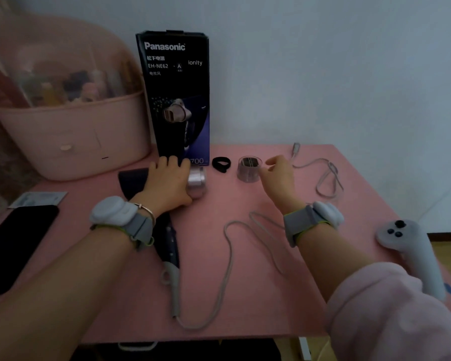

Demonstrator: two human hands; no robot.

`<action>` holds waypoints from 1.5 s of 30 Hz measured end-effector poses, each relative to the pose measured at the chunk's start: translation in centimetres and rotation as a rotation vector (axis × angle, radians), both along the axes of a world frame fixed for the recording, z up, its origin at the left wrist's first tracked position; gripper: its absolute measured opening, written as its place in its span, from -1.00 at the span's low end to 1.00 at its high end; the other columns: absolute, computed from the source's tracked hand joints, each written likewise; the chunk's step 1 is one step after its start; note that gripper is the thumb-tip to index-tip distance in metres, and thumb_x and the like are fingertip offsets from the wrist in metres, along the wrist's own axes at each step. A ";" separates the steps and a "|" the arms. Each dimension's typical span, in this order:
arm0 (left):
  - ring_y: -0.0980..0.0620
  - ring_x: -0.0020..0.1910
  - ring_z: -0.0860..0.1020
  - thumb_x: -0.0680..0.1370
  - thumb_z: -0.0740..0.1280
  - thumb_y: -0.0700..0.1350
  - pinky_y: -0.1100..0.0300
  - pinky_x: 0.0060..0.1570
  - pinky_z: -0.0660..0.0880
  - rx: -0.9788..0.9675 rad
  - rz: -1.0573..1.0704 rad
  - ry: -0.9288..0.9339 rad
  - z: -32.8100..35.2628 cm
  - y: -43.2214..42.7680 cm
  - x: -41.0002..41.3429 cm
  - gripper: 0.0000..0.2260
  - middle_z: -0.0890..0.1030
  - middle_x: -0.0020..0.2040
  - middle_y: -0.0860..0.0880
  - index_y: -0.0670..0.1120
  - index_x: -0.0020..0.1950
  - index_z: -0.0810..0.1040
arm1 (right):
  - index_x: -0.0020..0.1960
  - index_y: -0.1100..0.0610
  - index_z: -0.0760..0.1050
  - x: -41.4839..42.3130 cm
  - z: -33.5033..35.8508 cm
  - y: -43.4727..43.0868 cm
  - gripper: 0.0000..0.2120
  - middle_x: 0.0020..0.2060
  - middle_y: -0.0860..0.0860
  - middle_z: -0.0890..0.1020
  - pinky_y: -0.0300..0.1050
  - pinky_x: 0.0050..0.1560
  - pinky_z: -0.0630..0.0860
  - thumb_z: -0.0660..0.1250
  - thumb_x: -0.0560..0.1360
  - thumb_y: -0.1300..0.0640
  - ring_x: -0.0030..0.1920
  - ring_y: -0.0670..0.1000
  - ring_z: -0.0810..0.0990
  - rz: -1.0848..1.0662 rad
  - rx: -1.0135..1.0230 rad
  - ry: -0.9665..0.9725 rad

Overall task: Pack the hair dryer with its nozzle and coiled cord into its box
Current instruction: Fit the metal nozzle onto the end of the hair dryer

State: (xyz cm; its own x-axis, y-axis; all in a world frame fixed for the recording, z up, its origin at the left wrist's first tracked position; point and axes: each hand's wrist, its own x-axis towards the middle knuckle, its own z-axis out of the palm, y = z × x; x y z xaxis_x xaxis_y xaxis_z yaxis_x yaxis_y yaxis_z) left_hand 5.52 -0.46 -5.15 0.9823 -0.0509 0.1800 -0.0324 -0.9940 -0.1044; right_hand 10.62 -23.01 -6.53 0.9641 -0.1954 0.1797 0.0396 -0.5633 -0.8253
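The dark hair dryer (167,238) lies on the pink table (258,295), silver barrel end (197,182) pointing right. My left hand (167,183) rests over its body, fingers wrapped on it. The grey cord (227,259) runs uncoiled from the handle across the table to the plug (296,147) at the back right. The dark translucent nozzle (249,169) stands apart from the dryer. My right hand (279,175) is just right of the nozzle, fingers spread, touching or nearly touching it. The black Panasonic box (177,97) stands upright behind the dryer.
A black strap loop (221,164) lies between dryer and nozzle. A pink storage bin (71,134) stands at back left. A black phone (13,243) and a packet (37,199) lie at left. A white controller (412,251) sits at the right edge.
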 end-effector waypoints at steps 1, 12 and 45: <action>-0.24 0.18 0.36 0.23 0.43 0.04 -0.07 0.14 0.30 -0.011 -0.013 0.003 -0.1 -0.8 0.2 -0.27 0.40 0.20 -0.23 -0.12 0.32 0.26 | 0.17 0.26 0.42 0.3 -0.1 0.2 -0.66 0.16 0.26 0.48 -0.04 0.12 0.36 0.30 0.43 0.16 0.15 0.24 0.46 0.019 -0.030 0.000; -0.23 0.12 0.41 0.23 0.43 0.05 -0.06 0.10 0.31 -0.038 -0.068 -0.033 -0.4 -3.2 1.7 -0.26 0.40 0.17 -0.20 -0.11 0.34 0.25 | 0.48 0.11 0.15 3.3 0.5 2.0 -0.31 0.48 0.11 0.20 0.13 0.37 0.27 0.34 0.42 0.11 0.43 0.23 0.19 0.294 -0.404 0.106; -0.22 0.15 0.39 0.25 0.43 0.07 -0.08 0.11 0.31 -0.191 -0.039 -0.148 -0.2 -2.7 -0.2 -0.26 0.41 0.19 -0.19 -0.12 0.35 0.28 | 0.05 0.07 0.42 -2.0 0.7 6.6 -0.82 -0.01 0.12 0.57 0.21 0.14 0.52 0.10 0.58 0.03 0.09 0.21 0.57 0.290 0.496 0.005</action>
State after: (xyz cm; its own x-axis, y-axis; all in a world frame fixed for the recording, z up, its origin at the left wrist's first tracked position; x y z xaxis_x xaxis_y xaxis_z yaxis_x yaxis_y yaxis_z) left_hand 5.34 -3.13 -5.38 0.9424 -0.0395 0.3322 -0.0695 -0.9945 0.0789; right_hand 8.65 -16.38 -5.80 0.9915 0.0174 0.1289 0.1299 -0.0751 -0.9887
